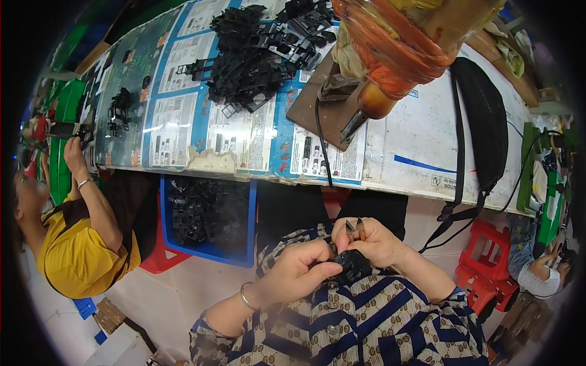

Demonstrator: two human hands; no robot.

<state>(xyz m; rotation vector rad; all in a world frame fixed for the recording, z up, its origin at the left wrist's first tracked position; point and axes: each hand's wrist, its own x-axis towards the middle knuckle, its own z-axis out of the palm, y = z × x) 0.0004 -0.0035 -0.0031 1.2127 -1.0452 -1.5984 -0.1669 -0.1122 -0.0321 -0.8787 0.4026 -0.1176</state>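
Close to my lap, my left hand (305, 263) is closed on a small black plastic part (353, 268), pinching it between thumb and fingers. My right hand (373, 244) meets it from the other side, fingers curled round a small tool with a dark pointed tip and an orange-brown piece (355, 229). Most of that tool is hidden in the hand, so its exact kind cannot be made out. Both hands touch around the part.
A heap of black plastic parts (247, 73) lies on the table (244, 137). Near it stand a wooden board (305, 116) and an orange-wrapped device (390, 55). A black bag (482, 122) lies right. Below are a blue crate (244, 259) and red stool (485, 262); co-workers sit both sides.
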